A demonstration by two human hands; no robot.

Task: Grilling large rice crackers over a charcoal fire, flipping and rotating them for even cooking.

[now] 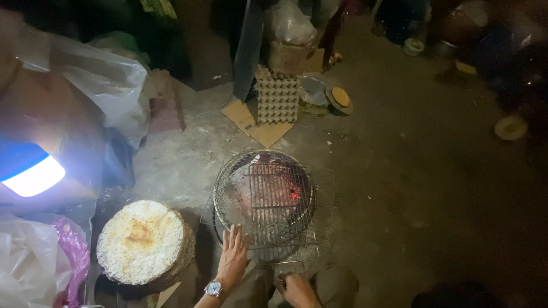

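your left hand (233, 256), with a wristwatch (213, 288) on the wrist, lies flat and open with the fingers spread and holds nothing; its fingertips reach the near left edge of the wire grill rack (268, 208). your right hand (297, 290) is curled closed low in the frame, just below the near edge of the rack, and you cannot tell whether it grips the rack's edge or anything else. the rack is a squarish mesh of thin metal wires, dull grey and ash-dusted, lying flat on top of a round charcoal stove (264, 197) on the concrete floor (399, 188), in the lower middle of the view, right in front of you. through the mesh you see grey ash and a few glowing red embers (293, 194) toward the right side. just left of the stove, close to your left hand, stands a stack of round rice crackers (142, 239), pale and speckled with a browned patch on top. beyond the stove, well apart, a stack of egg trays (277, 97) stands upright on flat cardboard. to the far left are plastic bags (97, 74) and a bright lamp (31, 171). the rack's wires run mainly away from you, and it overhangs the stove's rim on the right and near sides.
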